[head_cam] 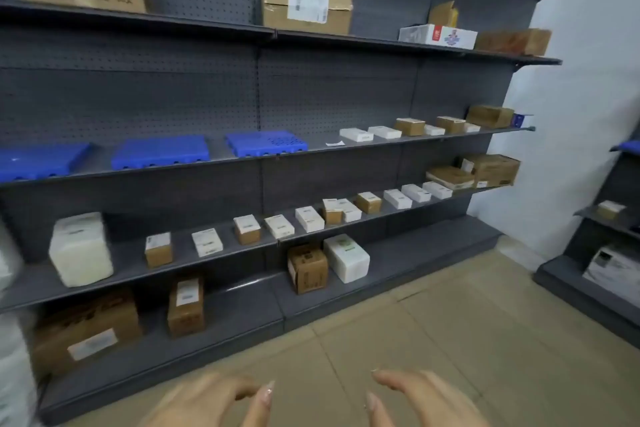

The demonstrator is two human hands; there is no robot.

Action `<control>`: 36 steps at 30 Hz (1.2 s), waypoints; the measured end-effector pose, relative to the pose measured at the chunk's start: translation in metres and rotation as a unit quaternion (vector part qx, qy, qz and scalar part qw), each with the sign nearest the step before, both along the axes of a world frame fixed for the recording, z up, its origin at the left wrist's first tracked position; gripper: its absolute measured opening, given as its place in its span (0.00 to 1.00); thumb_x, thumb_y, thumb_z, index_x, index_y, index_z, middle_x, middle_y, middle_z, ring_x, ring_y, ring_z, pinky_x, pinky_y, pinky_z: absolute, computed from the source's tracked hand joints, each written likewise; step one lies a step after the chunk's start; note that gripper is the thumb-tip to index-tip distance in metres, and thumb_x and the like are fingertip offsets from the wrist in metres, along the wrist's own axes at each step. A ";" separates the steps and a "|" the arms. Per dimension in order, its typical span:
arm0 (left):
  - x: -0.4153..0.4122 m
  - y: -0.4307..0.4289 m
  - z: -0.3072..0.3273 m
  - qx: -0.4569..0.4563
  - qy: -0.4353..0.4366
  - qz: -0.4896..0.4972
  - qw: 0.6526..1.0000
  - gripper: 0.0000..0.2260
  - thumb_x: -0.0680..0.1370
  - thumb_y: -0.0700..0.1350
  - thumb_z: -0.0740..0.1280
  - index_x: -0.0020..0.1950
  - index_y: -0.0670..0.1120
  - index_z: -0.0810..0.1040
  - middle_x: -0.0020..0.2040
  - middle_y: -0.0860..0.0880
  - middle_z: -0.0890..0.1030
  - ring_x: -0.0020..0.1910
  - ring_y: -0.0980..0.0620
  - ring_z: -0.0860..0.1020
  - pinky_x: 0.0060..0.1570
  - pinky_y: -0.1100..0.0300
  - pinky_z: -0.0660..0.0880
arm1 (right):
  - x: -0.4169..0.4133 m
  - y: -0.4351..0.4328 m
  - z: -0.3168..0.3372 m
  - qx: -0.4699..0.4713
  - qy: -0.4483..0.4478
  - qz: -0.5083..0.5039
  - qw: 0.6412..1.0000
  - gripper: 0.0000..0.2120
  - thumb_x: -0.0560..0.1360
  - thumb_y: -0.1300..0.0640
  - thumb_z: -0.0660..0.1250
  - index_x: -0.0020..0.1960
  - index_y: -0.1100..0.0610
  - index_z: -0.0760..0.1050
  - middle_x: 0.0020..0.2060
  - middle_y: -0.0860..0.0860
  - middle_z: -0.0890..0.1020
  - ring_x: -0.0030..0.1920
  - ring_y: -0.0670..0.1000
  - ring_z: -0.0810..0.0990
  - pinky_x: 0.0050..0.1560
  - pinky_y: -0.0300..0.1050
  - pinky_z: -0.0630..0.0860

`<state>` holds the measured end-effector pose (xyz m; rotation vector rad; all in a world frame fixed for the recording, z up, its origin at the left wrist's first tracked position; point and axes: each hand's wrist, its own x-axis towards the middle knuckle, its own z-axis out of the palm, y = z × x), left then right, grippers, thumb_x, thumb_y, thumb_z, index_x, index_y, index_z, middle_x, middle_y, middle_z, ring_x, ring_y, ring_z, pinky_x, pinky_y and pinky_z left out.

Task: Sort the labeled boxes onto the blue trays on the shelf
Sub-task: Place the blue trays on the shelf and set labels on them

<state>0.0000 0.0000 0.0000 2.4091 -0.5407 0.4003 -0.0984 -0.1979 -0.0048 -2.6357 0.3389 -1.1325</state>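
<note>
Three blue trays lie upside-looking and bare on the middle shelf: one at the far left (41, 160), one in the middle (161, 151), one to the right (266, 142). Several small labeled white and brown boxes line the shelf below, among them a brown one (158, 250) and a white one (310, 218). More small boxes (410, 126) sit on the tray shelf's right end. My left hand (207, 402) and my right hand (415, 395) hover blurred at the bottom of the view, over the floor, fingers relaxed, holding nothing.
A grey pegboard shelving unit (311, 97) fills the view. Large cartons (306, 5) stand on the top shelf and on the base. A wrapped white bundle (81, 250) sits at the left. A second shelf unit (602, 253) stands at the right across tan floor.
</note>
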 end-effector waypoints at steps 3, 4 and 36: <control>0.029 -0.072 0.007 -0.032 0.028 -0.034 0.999 0.22 0.59 0.82 0.43 0.34 0.76 0.72 0.32 0.71 0.73 0.36 0.66 0.76 0.39 0.70 0.68 | 0.023 -0.062 0.015 0.016 -0.014 -0.018 1.000 0.24 0.73 0.33 0.48 0.35 0.37 0.79 0.30 0.37 0.79 0.27 0.41 0.78 0.31 0.32 0.69; 0.039 -0.094 0.009 -0.045 0.023 -0.061 0.997 0.23 0.61 0.81 0.43 0.34 0.73 0.74 0.33 0.71 0.74 0.36 0.64 0.77 0.38 0.68 0.71 | 0.032 -0.084 0.017 0.022 -0.015 -0.027 0.999 0.24 0.73 0.33 0.48 0.35 0.38 0.80 0.30 0.37 0.79 0.28 0.42 0.77 0.32 0.32 0.69; 0.550 -0.527 0.031 0.081 0.065 -0.012 0.995 0.39 0.61 0.74 0.32 0.65 0.68 0.63 0.62 0.69 0.64 0.64 0.60 0.65 0.63 0.64 0.62 | 0.567 -0.511 0.038 0.069 0.054 0.002 0.996 0.12 0.66 0.39 0.59 0.44 0.38 0.77 0.41 0.35 0.79 0.38 0.42 0.76 0.30 0.32 0.70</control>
